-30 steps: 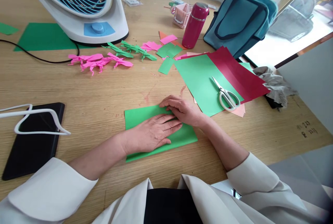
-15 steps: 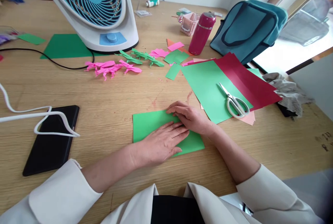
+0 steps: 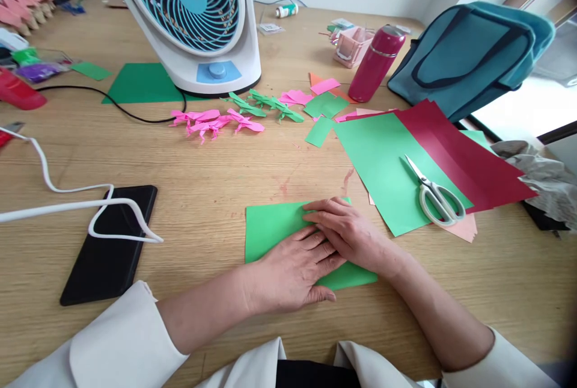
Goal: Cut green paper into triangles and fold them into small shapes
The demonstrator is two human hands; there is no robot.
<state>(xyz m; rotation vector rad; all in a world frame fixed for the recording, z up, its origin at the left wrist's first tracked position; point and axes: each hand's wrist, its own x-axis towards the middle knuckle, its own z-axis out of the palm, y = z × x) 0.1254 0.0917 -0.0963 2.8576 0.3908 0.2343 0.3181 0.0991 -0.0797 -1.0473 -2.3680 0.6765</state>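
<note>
A green sheet of paper [image 3: 270,228] lies flat on the wooden table in front of me, and it may be folded. My left hand [image 3: 293,267] rests palm down on it with the fingers stretched out. Partly over the left fingertips lies my right hand [image 3: 351,231], its fingers extended across the sheet's upper middle. Both hands cover much of the paper's centre and right side. Neither hand grips anything.
Scissors [image 3: 439,198] lie on a larger green sheet [image 3: 378,165] beside dark red paper [image 3: 469,159]. Folded pink figures [image 3: 207,123] and green ones [image 3: 265,105] sit near a fan [image 3: 216,72]. A black tablet-like slab [image 3: 108,255], flask [image 3: 377,63] and teal bag [image 3: 464,57] surround the area.
The view has swung left, so everything sits farther right in it. My right hand has slid slightly toward me over the paper, uncovering its far right corner. The left hand stays flat.
</note>
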